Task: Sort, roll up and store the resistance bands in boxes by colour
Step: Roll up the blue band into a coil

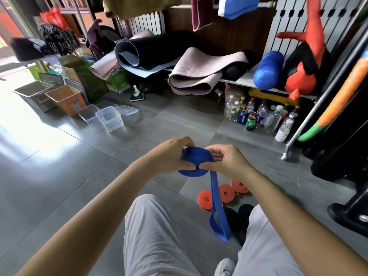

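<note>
A blue resistance band (196, 159) is partly wound into a flat coil, held above the grey floor between both hands. My left hand (171, 155) grips the coil's left side. My right hand (223, 159) pinches its right side, thumb near the centre. The band's loose tail (218, 216) hangs down in a loop between my knees. Three rolled orange bands (225, 193) lie on the floor below my right hand, partly behind the tail. Clear plastic boxes (108, 118) stand on the floor at far left, with a lid beside them.
An orange bin (65, 99) and a grey bin (34, 93) stand behind the clear boxes. Rolled yoga mats (195, 76) and a blue foam roller (267, 70) lie on a low shelf. Bottles and cans (258, 118) crowd the floor at right. Black shoes (239, 220) sit near my knees.
</note>
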`<action>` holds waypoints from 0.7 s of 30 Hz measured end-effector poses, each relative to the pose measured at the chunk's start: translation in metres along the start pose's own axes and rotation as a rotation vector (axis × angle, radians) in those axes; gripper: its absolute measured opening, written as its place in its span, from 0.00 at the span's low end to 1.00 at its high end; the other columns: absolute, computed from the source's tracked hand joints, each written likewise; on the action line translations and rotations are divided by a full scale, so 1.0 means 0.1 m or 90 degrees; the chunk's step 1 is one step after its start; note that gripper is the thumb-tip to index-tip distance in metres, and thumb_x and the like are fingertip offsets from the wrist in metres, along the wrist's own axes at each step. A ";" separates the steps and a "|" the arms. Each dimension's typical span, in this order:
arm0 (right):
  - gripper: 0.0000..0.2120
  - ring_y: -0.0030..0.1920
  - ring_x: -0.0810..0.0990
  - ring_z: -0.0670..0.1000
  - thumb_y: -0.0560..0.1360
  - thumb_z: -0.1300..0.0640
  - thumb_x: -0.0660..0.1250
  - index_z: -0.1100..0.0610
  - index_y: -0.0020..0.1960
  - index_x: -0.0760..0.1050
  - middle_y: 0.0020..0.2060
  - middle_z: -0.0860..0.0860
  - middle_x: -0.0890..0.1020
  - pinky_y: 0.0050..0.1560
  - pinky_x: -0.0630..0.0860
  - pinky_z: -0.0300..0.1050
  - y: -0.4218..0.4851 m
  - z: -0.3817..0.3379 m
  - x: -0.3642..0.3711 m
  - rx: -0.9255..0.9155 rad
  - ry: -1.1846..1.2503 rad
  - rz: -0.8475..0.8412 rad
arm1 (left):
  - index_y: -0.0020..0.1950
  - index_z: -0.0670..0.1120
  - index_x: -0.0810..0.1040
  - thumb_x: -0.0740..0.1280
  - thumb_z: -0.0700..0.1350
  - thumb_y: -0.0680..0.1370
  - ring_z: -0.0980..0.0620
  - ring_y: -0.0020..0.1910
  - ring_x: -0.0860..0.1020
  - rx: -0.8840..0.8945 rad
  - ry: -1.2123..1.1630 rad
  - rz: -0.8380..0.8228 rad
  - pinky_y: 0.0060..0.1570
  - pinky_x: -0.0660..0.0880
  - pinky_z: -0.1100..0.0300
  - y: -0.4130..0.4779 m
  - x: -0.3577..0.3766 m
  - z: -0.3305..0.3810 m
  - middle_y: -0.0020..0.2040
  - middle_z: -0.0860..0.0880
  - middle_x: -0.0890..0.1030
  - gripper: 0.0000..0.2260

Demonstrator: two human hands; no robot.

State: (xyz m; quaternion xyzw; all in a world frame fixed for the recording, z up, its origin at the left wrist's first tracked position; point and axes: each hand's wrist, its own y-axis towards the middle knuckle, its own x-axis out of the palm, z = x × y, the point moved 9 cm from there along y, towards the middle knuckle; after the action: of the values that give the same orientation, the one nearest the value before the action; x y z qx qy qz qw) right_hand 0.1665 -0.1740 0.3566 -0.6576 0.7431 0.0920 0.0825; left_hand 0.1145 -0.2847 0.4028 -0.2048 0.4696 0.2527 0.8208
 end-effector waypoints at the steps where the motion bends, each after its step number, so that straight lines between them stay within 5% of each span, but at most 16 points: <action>1: 0.17 0.45 0.84 0.44 0.66 0.63 0.76 0.48 0.50 0.78 0.44 0.46 0.85 0.48 0.80 0.41 0.00 0.00 0.02 0.004 -0.019 -0.002 | 0.62 0.49 0.71 0.73 0.47 0.70 0.49 0.53 0.76 0.004 0.080 0.004 0.50 0.73 0.57 0.00 0.03 0.05 0.56 0.52 0.77 0.23; 5: 0.17 0.46 0.83 0.44 0.66 0.62 0.76 0.47 0.50 0.77 0.45 0.46 0.84 0.49 0.80 0.41 -0.04 -0.04 -0.05 -0.004 -0.021 0.028 | 0.62 0.50 0.73 0.71 0.48 0.71 0.50 0.50 0.75 0.024 0.130 0.044 0.46 0.71 0.58 0.04 0.01 0.17 0.55 0.52 0.79 0.20; 13: 0.21 0.46 0.84 0.46 0.63 0.67 0.76 0.53 0.53 0.78 0.44 0.46 0.84 0.49 0.79 0.41 -0.22 0.08 -0.40 -0.001 0.050 0.091 | 0.50 0.50 0.77 0.74 0.34 0.68 0.49 0.48 0.80 0.029 -0.382 0.145 0.49 0.79 0.54 0.12 -0.09 0.06 0.46 0.53 0.80 0.17; 17: 0.21 0.46 0.83 0.44 0.61 0.65 0.73 0.53 0.51 0.77 0.43 0.44 0.85 0.47 0.79 0.38 -0.23 0.03 -0.43 -0.039 0.164 0.140 | 0.53 0.49 0.77 0.73 0.33 0.70 0.51 0.46 0.81 -0.035 -0.710 0.141 0.46 0.80 0.51 0.10 0.18 -0.02 0.47 0.50 0.83 0.16; 19: 0.19 0.45 0.84 0.45 0.63 0.69 0.73 0.53 0.50 0.77 0.42 0.45 0.85 0.46 0.79 0.38 -0.21 0.01 -0.45 -0.046 0.147 0.149 | 0.55 0.47 0.75 0.72 0.35 0.71 0.51 0.48 0.81 -0.049 -0.734 0.129 0.47 0.79 0.51 0.11 0.30 -0.05 0.50 0.49 0.81 0.16; 21: 0.19 0.45 0.84 0.46 0.65 0.70 0.73 0.52 0.50 0.78 0.44 0.47 0.85 0.46 0.79 0.38 -0.20 -0.02 -0.43 -0.048 0.088 0.140 | 0.58 0.46 0.73 0.73 0.37 0.72 0.49 0.52 0.79 -0.043 -0.588 0.140 0.50 0.79 0.50 0.13 0.27 -0.09 0.55 0.48 0.79 0.18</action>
State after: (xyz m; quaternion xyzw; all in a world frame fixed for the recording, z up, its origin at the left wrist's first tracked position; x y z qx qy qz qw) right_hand 0.1914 -0.1354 0.3689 -0.5799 0.8105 0.0826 -0.0041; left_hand 0.1122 -0.2737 0.3738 -0.0468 0.0662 0.4178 0.9049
